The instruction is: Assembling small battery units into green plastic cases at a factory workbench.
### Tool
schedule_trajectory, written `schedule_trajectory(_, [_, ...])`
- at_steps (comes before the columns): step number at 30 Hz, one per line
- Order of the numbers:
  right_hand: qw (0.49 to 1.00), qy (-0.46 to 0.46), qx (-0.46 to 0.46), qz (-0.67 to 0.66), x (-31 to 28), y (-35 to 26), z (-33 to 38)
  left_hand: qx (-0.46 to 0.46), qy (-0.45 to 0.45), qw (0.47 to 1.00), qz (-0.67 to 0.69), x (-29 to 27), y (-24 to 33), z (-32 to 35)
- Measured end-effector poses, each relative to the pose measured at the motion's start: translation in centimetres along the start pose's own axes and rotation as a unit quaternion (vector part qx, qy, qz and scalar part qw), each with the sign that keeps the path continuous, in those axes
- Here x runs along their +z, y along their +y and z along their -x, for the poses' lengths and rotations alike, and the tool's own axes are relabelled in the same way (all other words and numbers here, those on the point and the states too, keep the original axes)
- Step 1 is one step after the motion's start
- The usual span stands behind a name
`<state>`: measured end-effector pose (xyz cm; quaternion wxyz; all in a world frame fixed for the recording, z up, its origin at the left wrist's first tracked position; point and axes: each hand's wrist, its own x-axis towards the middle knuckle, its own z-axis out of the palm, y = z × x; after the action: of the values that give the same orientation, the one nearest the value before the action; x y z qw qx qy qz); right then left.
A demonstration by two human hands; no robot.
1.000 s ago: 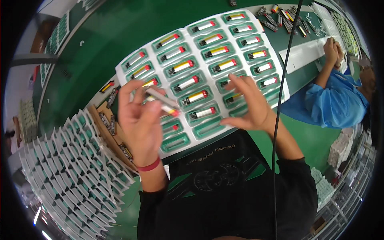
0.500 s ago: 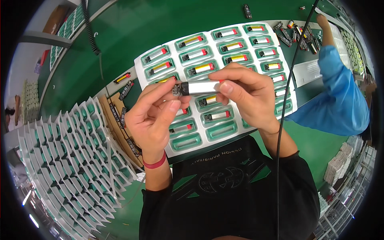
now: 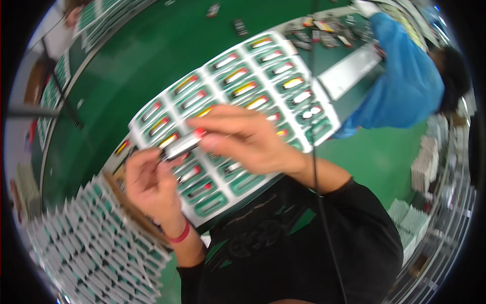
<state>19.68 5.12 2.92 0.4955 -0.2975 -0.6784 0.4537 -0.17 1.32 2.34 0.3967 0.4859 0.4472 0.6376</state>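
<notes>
A small silver module with a red end is held up between both hands above a white tray. My right hand pinches its red end with thumb and fingers. My left hand, a red band at its wrist, grips the other end from below. The tray has green-lined pockets, most of them holding similar modules with red, yellow or white ends. A few pockets near me look empty. The picture is blurred.
A box of upright green-and-white packets stands at my left. Loose modules lie at the far end of the green table. A person in a blue top works at the right. A black cable hangs down.
The view has swung and tilted. Both hands stay on the module; the right hand now covers its red end and the left has dropped lower to the left.
</notes>
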Motion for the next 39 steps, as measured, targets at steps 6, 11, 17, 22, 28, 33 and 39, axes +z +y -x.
schedule_trajectory(6, [0.998, 0.029, -0.030, 0.046, -0.5, 0.1, 0.4, 0.005, -0.039, 0.999, 0.005, 0.2, -0.1, -0.4])
schedule_trajectory(11, [0.953, -0.078, 0.188, -0.225, -1.7, -0.8, 0.0, -0.004, -0.084, 0.992, 0.091, -1.0, -0.1, -0.6])
schedule_trajectory(17, [0.894, -0.117, 0.292, -0.319, -1.6, 0.1, 0.7, -0.048, -0.151, 0.982, 0.104, -2.9, 0.0, 0.2])
schedule_trajectory(22, [0.927, -0.157, 0.268, -0.210, -0.8, 0.8, 2.0, -0.133, -0.095, 0.987, 0.008, -3.6, 1.0, 3.6])
schedule_trajectory(28, [0.905, -0.073, 0.309, -0.282, -2.5, 1.1, 2.5, -0.072, -0.297, 0.842, -0.445, -2.5, 1.4, 8.2])
schedule_trajectory(33, [0.881, -0.077, 0.302, -0.357, -2.1, 1.3, 1.9, -0.009, -0.359, 0.797, -0.486, -2.7, 1.2, 8.1])
schedule_trajectory(39, [0.925, -0.051, 0.239, -0.290, -2.6, 0.1, 0.5, -0.047, -0.219, 0.931, -0.288, -4.7, 6.0, 4.4])
